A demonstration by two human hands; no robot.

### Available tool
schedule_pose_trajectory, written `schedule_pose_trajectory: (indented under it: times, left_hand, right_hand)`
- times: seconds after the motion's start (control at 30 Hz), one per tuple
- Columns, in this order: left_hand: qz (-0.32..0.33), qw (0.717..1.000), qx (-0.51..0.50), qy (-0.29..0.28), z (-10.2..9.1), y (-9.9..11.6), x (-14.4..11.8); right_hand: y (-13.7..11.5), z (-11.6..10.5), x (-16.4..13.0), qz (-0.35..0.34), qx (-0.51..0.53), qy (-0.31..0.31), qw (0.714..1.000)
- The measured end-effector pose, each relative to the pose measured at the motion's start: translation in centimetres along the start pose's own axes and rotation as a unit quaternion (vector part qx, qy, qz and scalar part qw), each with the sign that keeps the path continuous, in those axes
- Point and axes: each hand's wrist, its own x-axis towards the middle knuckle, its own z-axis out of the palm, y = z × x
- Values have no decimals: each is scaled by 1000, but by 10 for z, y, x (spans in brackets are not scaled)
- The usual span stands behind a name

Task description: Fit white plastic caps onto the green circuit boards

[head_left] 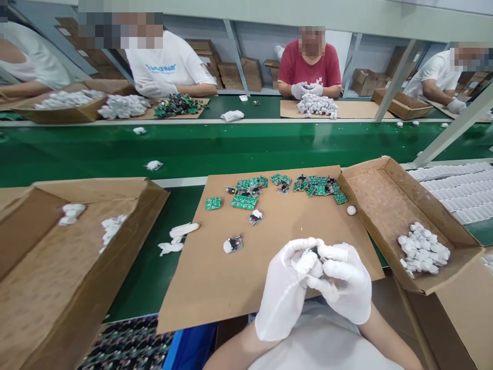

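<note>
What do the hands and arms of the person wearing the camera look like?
The left hand and right hand wear white gloves reaching about the wrists, slightly wrinkled, no markings visible. The forearms show no sleeves or bracelets.

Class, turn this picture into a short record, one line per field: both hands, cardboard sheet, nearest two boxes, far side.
Left hand: gloved, gripping a small white part, partly hidden
Right hand: gloved, gripping the same part
Cardboard sheet: green circuit boards, mostly towards its far edge
Right box: heap of white pieces
Left box: a few white bits
Far side: workers beyond the green belt
</note>
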Motion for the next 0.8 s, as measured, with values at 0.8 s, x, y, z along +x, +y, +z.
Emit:
schedule_pose_trajectory:
  times: [0.8]
  left_hand:
    - [138, 988, -14, -60, -9, 0, -14]
  right_hand:
    - [-15, 7, -11, 63, 180, 127, 973]
